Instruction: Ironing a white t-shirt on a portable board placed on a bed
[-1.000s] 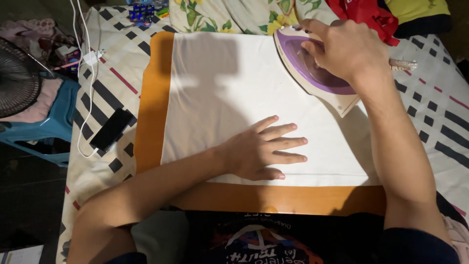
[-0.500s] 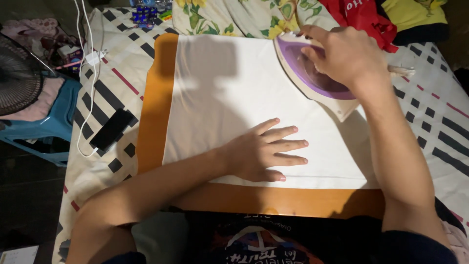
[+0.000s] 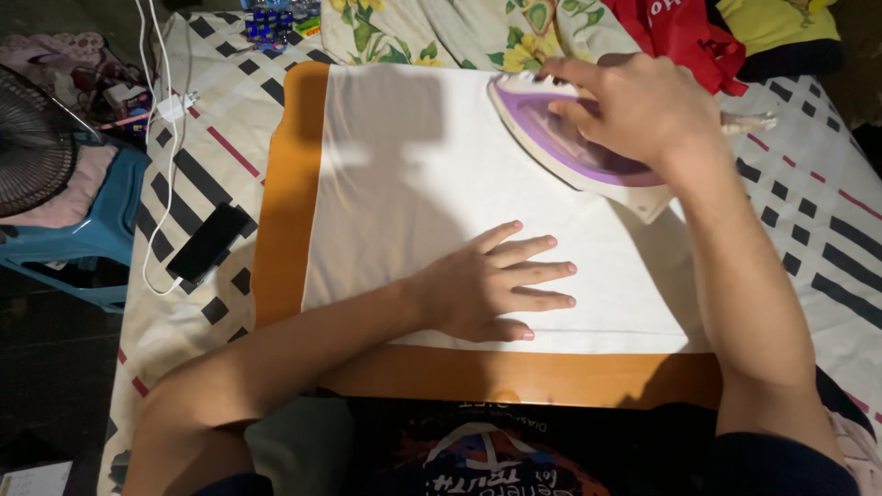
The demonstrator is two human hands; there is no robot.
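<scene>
Right hand [image 3: 648, 106] fingers clamped on purple iron [image 3: 560, 138], far right of white cloth [image 3: 413, 174], long axis diagonal, nose pointing far-left. Left hand [image 3: 491, 285] flat w/ fingers apart, near edge, holding cloth.

A home bedroom: patterned bedsheet [image 3: 827, 230], floral pillow [image 3: 432, 32], fan [image 3: 32, 142], piled clothes [image 3: 698, 28].

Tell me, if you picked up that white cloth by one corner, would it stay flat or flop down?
The white cloth would probably flop: it looks thin and lies limp on the orange pad. It seems light, and the left hand pressing it flat suggests it slides easily under the iron.
</scene>
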